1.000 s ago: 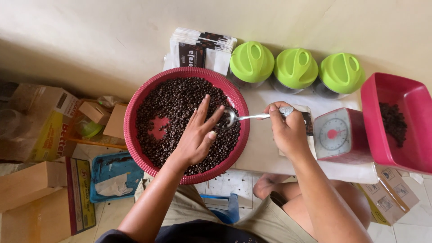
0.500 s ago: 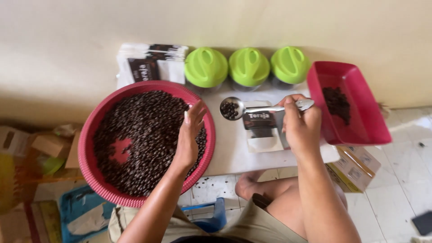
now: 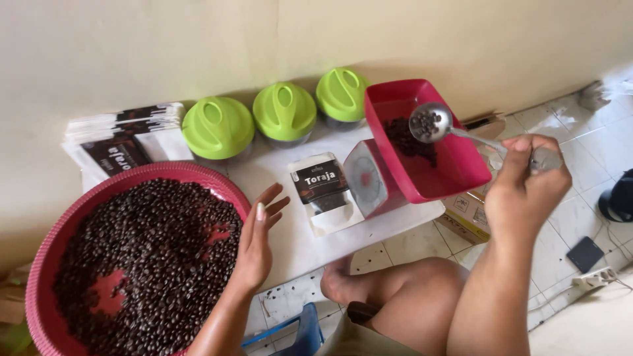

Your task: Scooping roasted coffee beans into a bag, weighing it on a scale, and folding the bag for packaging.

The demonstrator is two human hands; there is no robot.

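My right hand (image 3: 527, 184) grips the handle of a metal ladle (image 3: 430, 122) whose bowl holds coffee beans, raised over the red tray (image 3: 455, 173) that sits on a small kitchen scale (image 3: 366, 179). A pile of dark beans lies in that tray. My left hand (image 3: 258, 238) rests with fingers spread on the rim of a big red basket (image 3: 39, 277) full of coffee beans. A white-and-black pouch (image 3: 323, 191) lies flat on the white board between my hands.
Three jars with green lids (image 3: 217, 126) stand along the wall. A stack of pouches (image 3: 125, 142) lies at the back left. My bare leg and foot (image 3: 389, 296) are below the board. A blue object (image 3: 297, 333), a dark phone (image 3: 584, 253) and a power strip (image 3: 593, 278) lie on the tiled floor.
My right hand carried the bean-filled ladle from the basket rightward to above the red tray. My left hand slid from inside the basket to its rim. The view panned right.
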